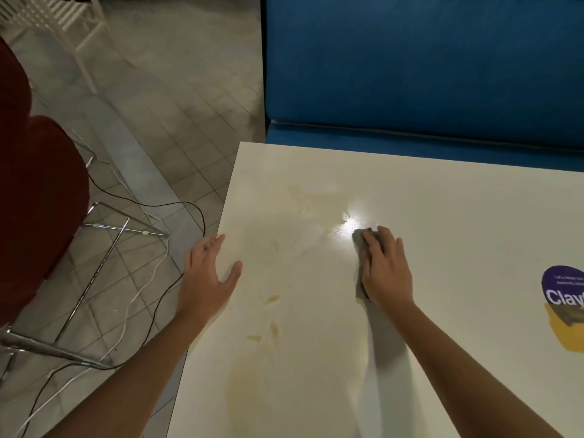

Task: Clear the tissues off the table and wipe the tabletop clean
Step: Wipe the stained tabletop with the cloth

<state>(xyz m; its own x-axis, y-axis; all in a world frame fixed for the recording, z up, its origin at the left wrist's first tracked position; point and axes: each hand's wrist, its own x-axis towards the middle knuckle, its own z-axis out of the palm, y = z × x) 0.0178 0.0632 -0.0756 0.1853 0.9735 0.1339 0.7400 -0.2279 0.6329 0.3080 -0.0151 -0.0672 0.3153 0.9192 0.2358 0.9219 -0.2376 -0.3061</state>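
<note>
Your right hand [385, 270] flat on grey cloth [359, 245], fingers straight, pressing it to white tabletop [442, 210] near centre. Your left hand [207, 273] open, holding nothing, rests at tabletop's left edge, thumb on top. Yellowish stains [272, 299] between hands. Purple sticker [564, 289] at right edge.

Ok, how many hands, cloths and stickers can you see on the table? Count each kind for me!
Hands: 2 (left hand, right hand)
Grey cloth: 1
Sticker: 1
Total: 4
</note>
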